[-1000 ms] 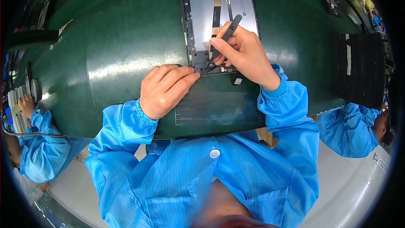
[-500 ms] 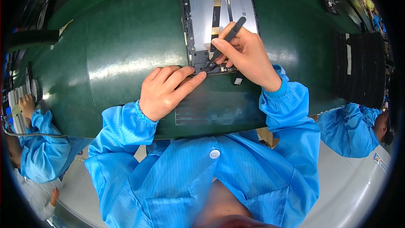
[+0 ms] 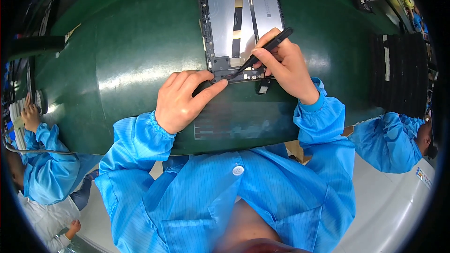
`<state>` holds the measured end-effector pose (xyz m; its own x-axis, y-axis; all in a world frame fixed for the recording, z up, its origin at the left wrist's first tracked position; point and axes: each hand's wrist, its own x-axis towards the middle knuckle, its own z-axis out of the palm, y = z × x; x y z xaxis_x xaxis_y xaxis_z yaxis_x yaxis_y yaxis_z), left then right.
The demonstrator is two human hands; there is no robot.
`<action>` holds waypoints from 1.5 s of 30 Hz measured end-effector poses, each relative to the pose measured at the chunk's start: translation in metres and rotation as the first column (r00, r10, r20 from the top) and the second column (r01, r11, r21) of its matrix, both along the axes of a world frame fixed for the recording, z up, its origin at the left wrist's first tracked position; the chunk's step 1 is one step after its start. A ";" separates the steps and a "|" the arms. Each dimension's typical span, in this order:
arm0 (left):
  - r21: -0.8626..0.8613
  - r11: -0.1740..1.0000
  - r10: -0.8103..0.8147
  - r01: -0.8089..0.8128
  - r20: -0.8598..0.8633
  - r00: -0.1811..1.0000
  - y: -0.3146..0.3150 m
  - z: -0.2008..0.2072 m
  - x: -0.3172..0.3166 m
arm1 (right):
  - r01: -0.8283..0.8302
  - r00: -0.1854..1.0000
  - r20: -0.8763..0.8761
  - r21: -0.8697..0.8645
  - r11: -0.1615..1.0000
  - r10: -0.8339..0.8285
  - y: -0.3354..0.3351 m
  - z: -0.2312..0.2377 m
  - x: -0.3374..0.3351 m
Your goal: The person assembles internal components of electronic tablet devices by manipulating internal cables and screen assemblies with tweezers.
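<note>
Our right hand (image 3: pixel 289 68) pinching slim black tweezers (image 3: pixel 278 39); left hand (image 3: pixel 180 97) spread against silver-black rectangular device (image 3: pixel 221 23), upper centre. Likely step: lower-edge tweezing; next needs steadiness.

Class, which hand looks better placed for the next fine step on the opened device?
Probably the right hand: it holds the black tweezers, tips at the opened device's near end. The left hand, without a tool, has fingertips at its near-left corner.

Device (image 3: pixel 222 18) cut off at top; tweezer tips (image 3: pixel 240 70) perhaps touching, too small to tell.
</note>
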<state>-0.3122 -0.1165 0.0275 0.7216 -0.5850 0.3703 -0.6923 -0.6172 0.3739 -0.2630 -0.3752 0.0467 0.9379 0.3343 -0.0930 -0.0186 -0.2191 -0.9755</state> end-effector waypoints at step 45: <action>0.093 0.996 0.004 -0.006 0.013 1.000 -0.007 0.001 0.008 | 0.134 0.990 -0.046 0.057 0.989 -0.131 0.006 -0.002 -0.001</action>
<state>-0.3041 -0.1234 0.0287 0.7203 -0.6137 0.3233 -0.6933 -0.6524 0.3062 -0.2642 -0.3691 0.0447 0.9699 0.2136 -0.1167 -0.0846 -0.1537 -0.9845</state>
